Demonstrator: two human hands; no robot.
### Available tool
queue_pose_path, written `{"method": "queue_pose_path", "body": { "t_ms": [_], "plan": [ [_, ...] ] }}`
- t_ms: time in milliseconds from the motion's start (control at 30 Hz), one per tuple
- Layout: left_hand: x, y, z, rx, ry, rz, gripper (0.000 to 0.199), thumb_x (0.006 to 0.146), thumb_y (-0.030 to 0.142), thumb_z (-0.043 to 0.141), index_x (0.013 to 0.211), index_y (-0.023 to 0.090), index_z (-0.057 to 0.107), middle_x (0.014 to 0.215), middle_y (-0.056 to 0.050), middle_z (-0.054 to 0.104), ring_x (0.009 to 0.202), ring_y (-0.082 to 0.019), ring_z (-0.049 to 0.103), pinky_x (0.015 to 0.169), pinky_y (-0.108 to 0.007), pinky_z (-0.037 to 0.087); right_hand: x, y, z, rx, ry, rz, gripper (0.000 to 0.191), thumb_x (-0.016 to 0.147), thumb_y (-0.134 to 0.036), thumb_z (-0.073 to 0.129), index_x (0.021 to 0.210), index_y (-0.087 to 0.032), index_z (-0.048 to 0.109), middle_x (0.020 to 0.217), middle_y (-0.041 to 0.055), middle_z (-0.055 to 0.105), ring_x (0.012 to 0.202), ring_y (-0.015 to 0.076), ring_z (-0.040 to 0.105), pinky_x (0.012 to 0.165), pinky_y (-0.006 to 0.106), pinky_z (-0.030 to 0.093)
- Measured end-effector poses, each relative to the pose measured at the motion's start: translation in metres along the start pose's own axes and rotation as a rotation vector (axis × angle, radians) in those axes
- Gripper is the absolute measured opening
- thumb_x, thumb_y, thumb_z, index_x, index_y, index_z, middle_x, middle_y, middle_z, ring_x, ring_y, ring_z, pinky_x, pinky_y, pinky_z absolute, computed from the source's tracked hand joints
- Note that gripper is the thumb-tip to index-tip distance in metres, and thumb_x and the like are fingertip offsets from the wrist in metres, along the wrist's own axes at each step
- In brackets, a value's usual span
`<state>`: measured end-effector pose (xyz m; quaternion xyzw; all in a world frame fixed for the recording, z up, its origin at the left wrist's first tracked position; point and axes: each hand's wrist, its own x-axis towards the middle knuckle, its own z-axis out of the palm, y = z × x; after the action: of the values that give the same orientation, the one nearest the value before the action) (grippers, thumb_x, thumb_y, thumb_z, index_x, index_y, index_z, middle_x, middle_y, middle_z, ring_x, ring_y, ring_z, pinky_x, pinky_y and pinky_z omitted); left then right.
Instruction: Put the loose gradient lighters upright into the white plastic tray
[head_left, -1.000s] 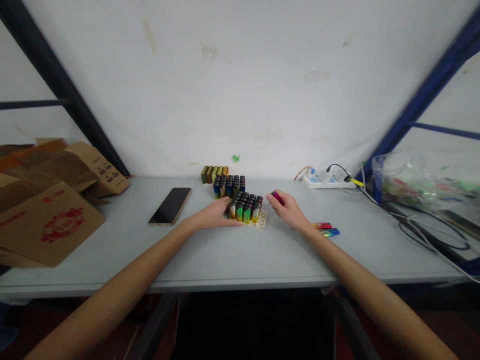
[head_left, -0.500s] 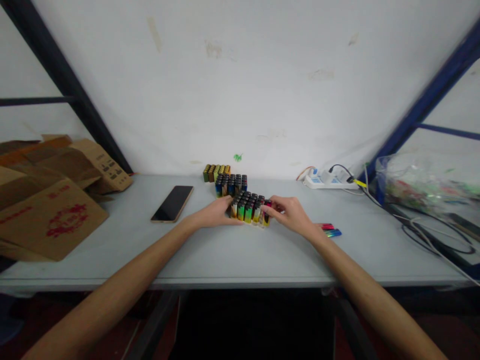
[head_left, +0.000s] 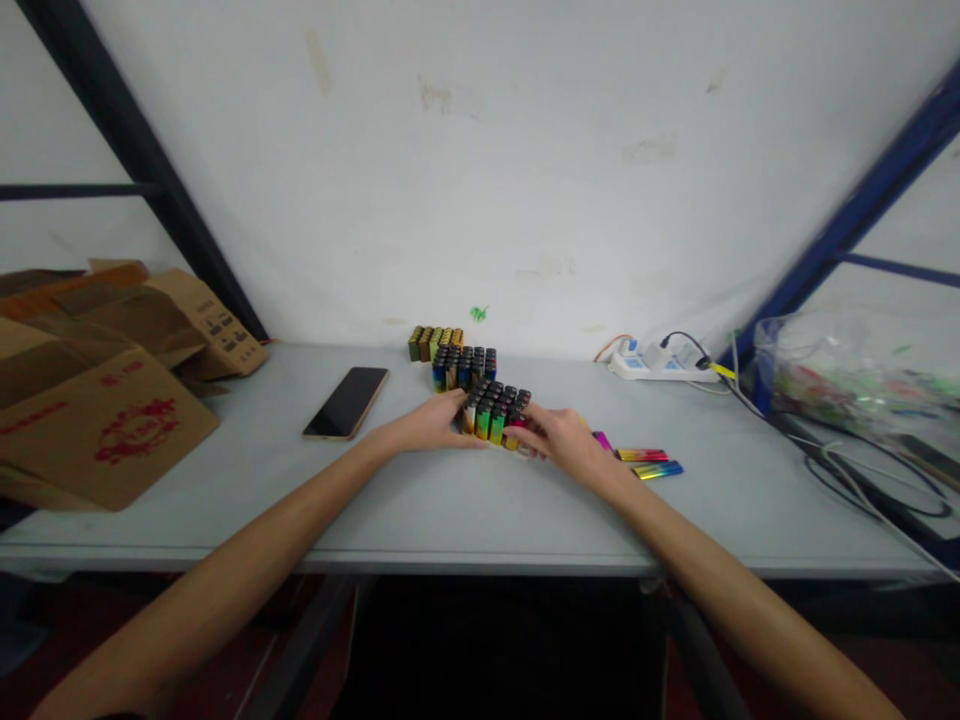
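Observation:
A block of upright lighters (head_left: 496,424) with black tops and green, yellow and white bodies stands in a clear tray near the middle of the table. My left hand (head_left: 433,424) is wrapped round its left side, thumb in front and fingers behind. At the front right corner, my right hand (head_left: 559,438) pinches a pink-and-yellow lighter (head_left: 514,432), standing in line with the front row. Its fingers partly hide the block's right side. Loose shiny lighters, a red one (head_left: 642,455) and a blue-yellow one (head_left: 658,469), lie right of that hand; a purple end (head_left: 602,440) shows beside them.
Behind the block stand a darker blue group of lighters (head_left: 464,368) and a green-yellow group (head_left: 435,342). A phone (head_left: 346,403) lies to the left, near cardboard boxes (head_left: 112,430). At right are a power strip (head_left: 664,366), cables (head_left: 847,460) and a clear plastic bag (head_left: 847,370).
My right hand has shifted left and slightly down, from the block's right end to its front right corner. More of the loose lighters now shows. My left hand has stayed in place.

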<state>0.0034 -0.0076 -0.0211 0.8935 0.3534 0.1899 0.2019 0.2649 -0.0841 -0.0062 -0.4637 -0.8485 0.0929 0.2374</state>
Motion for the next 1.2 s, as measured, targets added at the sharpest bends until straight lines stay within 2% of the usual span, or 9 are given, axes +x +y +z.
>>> {"method": "queue_pose_path", "body": {
  "t_ms": [133,267,400,500,667,800,967,1100,1200],
  "plan": [
    [0.000,0.000,0.001,0.015,0.010,-0.011,0.072,0.073,0.069,0.078,0.121,0.017,0.063,0.118,-0.012,0.070,0.109,-0.034,0.066,0.098,-0.044,0.053,0.001,-0.010,0.001,-0.225,-0.060,0.047,0.032,0.104,-0.048,0.053,0.103,-0.018,0.065,0.076,0.0079,0.074,0.064,0.0197,0.068,0.054,0.025,0.029],
    [0.000,0.000,0.001,0.029,0.001,-0.017,0.073,0.073,0.069,0.077,0.121,0.016,0.063,0.118,-0.013,0.069,0.108,-0.034,0.066,0.098,-0.044,0.053,0.004,-0.012,-0.002,-0.358,-0.098,0.088,0.037,0.103,-0.051,0.053,0.107,-0.017,0.066,0.083,0.0128,0.076,0.069,0.0233,0.071,0.055,0.027,0.027],
    [0.000,0.003,0.000,0.021,0.002,-0.030,0.071,0.073,0.067,0.078,0.121,0.016,0.063,0.120,-0.013,0.069,0.110,-0.034,0.066,0.099,-0.044,0.052,0.007,-0.011,0.000,-0.300,-0.140,0.162,0.039,0.104,-0.050,0.052,0.092,-0.018,0.069,0.073,0.0092,0.074,0.065,0.0207,0.069,0.056,0.027,0.029],
    [0.000,0.005,-0.001,0.006,0.010,-0.037,0.070,0.073,0.066,0.079,0.120,0.017,0.064,0.120,-0.013,0.069,0.111,-0.034,0.066,0.100,-0.044,0.052,0.007,-0.006,0.000,-0.181,-0.128,0.138,0.041,0.103,-0.051,0.054,0.085,-0.018,0.070,0.067,0.0061,0.071,0.061,0.0175,0.066,0.057,0.025,0.032],
    [0.000,0.005,-0.001,0.004,-0.003,-0.040,0.069,0.073,0.067,0.078,0.118,0.017,0.064,0.119,-0.013,0.070,0.111,-0.034,0.066,0.100,-0.044,0.053,0.003,0.016,-0.022,0.058,-0.024,0.006,0.054,0.102,-0.057,0.051,0.070,-0.017,0.066,0.057,0.0010,0.065,0.051,0.0115,0.056,0.059,0.023,0.038],
    [0.001,0.002,0.000,0.010,-0.013,-0.048,0.069,0.073,0.068,0.077,0.116,0.016,0.064,0.120,-0.014,0.069,0.111,-0.035,0.066,0.101,-0.045,0.052,-0.005,0.048,-0.055,0.036,0.098,0.062,0.051,0.102,-0.056,0.050,0.073,-0.018,0.067,0.057,0.0010,0.066,0.049,0.0115,0.054,0.058,0.024,0.039],
    [0.001,0.000,0.000,0.002,-0.001,-0.038,0.068,0.072,0.068,0.078,0.115,0.017,0.064,0.119,-0.012,0.069,0.111,-0.035,0.066,0.102,-0.045,0.052,-0.014,0.084,-0.076,-0.034,0.019,0.196,0.034,0.100,-0.046,0.056,0.096,-0.016,0.071,0.070,0.0043,0.073,0.054,0.0148,0.062,0.062,0.027,0.045],
    [0.001,0.000,0.000,-0.009,-0.005,-0.029,0.069,0.072,0.069,0.077,0.116,0.017,0.064,0.120,-0.012,0.069,0.112,-0.035,0.066,0.103,-0.046,0.051,-0.018,0.094,-0.074,-0.077,-0.066,0.247,0.034,0.094,-0.048,0.063,0.089,-0.016,0.073,0.081,0.0096,0.076,0.069,0.0198,0.067,0.066,0.030,0.046],
    [0.001,0.000,-0.001,-0.010,-0.006,-0.027,0.068,0.073,0.068,0.077,0.116,0.018,0.064,0.121,-0.012,0.069,0.112,-0.035,0.065,0.104,-0.045,0.051,-0.021,0.093,-0.068,-0.053,-0.158,0.315,0.043,0.089,-0.058,0.067,0.081,-0.017,0.073,0.077,0.0104,0.075,0.065,0.0203,0.065,0.061,0.030,0.045]
  ]
}}
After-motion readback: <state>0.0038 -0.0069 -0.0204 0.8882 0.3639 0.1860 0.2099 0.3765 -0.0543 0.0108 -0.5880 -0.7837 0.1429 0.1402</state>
